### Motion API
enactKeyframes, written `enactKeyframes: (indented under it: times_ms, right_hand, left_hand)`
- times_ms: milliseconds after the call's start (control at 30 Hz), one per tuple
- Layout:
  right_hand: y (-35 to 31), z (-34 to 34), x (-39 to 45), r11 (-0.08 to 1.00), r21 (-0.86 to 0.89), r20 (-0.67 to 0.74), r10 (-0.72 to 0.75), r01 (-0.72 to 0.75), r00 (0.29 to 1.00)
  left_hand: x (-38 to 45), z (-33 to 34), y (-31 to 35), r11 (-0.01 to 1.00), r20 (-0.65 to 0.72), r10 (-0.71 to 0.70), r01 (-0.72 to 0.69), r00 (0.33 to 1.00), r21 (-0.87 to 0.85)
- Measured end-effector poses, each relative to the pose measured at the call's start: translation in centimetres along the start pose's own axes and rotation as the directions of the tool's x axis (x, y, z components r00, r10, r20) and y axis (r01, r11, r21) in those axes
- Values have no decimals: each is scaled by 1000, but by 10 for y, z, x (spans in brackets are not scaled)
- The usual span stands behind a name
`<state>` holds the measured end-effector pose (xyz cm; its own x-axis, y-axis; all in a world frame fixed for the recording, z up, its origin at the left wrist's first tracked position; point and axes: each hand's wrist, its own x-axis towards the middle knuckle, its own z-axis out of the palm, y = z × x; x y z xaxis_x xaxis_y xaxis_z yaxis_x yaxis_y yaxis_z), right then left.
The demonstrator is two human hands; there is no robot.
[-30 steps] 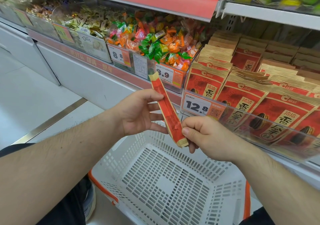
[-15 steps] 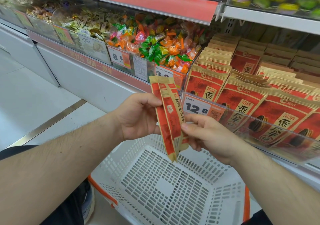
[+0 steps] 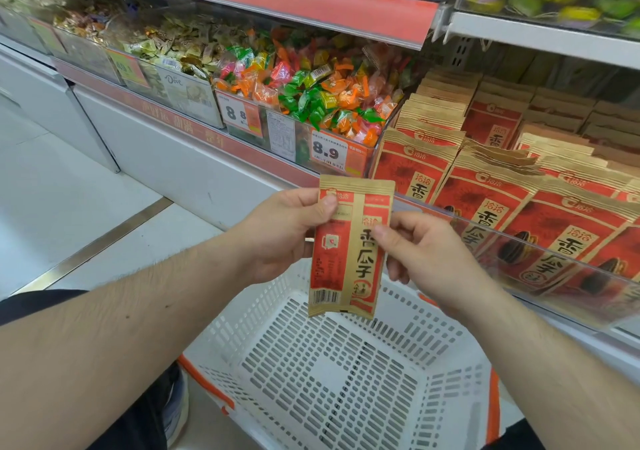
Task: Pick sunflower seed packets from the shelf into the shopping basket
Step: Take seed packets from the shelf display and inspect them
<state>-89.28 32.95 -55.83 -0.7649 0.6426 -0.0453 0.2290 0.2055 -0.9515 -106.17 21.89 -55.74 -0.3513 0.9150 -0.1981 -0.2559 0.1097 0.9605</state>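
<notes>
Now a sunflower seed packet [image 3: 349,248] is held upright over the white shopping basket [image 3: 346,380].
Left hand [image 3: 284,238] pinches its upper left edge with the thumb on the face; right hand [image 3: 426,255] pinches its right edge at mid-height. More red packets [image 3: 502,207] stand in rows on the shelf [image 3: 540,252] to the right, beside a bin of wrapped candies [image 3: 318,96].
</notes>
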Motion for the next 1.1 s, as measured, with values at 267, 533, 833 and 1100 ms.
enactKeyframes:
  times_ms: [267, 533, 833, 1100]
  right_hand:
    - [-2, -14, -2, 989, 10, -45, -145, 146, 988]
    - [4, -14, 0, 948, -244, -5, -212, 204, 977]
    - [5, -14, -1, 935, -296, 30, -196, 196, 980]
    - [-6, -18, -2, 994, 21, -127, -103, 106, 987]
  left_hand:
    - [2, -7, -7, 999, 182, 46, -50, 982, 19]
    - [4, -25, -2, 858, 253, 183, -280, 950, 431]
    - [0, -26, -1, 822, 233, 195, -289, 953, 491]
    - [0, -14, -3, 895, 161, 67, -131, 985, 427]
